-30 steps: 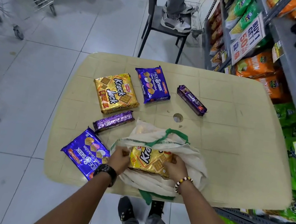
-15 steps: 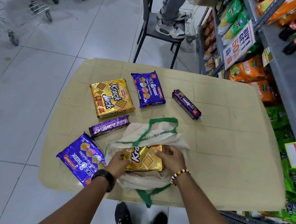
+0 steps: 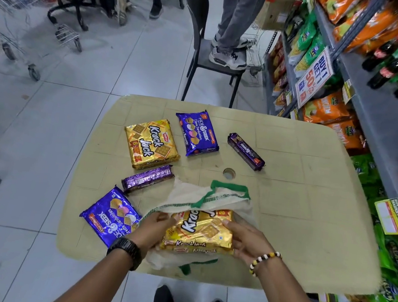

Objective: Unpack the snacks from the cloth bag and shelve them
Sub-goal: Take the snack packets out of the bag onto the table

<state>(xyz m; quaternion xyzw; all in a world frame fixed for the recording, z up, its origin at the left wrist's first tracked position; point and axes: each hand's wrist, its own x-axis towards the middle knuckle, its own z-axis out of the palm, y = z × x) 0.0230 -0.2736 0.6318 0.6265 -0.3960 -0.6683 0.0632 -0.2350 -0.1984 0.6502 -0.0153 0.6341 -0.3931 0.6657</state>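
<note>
Your right grip (image 3: 239, 239) holds the right edge of a gold Krack Jack pack (image 3: 197, 229), fingers curled round it, a bead bracelet (image 3: 264, 261) on the wrist. Your left grip (image 3: 155, 226), with a black watch (image 3: 126, 249) on the wrist, pinches the rim of the cloth bag (image 3: 211, 200) just beside the pack's left edge. The pack lies half out of the bag's mouth, its far end under the white cloth and green trim, at the near edge of the beige tabletop (image 3: 310, 216).

Five more snacks lie flat on the tabletop, apart from the bag. A blue Hide & Seek pack (image 3: 111, 215) sits just left of your left grip. Beyond it lies a purple roll (image 3: 147, 178), and beyond that a second Krack Jack pack (image 3: 152, 143). Further right are another blue pack (image 3: 196, 132) and a second purple roll (image 3: 246, 152), near a round hole (image 3: 229, 173) in the tabletop.

The shelf (image 3: 373, 123) runs along your right, stocked with snack bags and bottles. Past the tabletop, a person stands on a dark chair (image 3: 202, 37).
</note>
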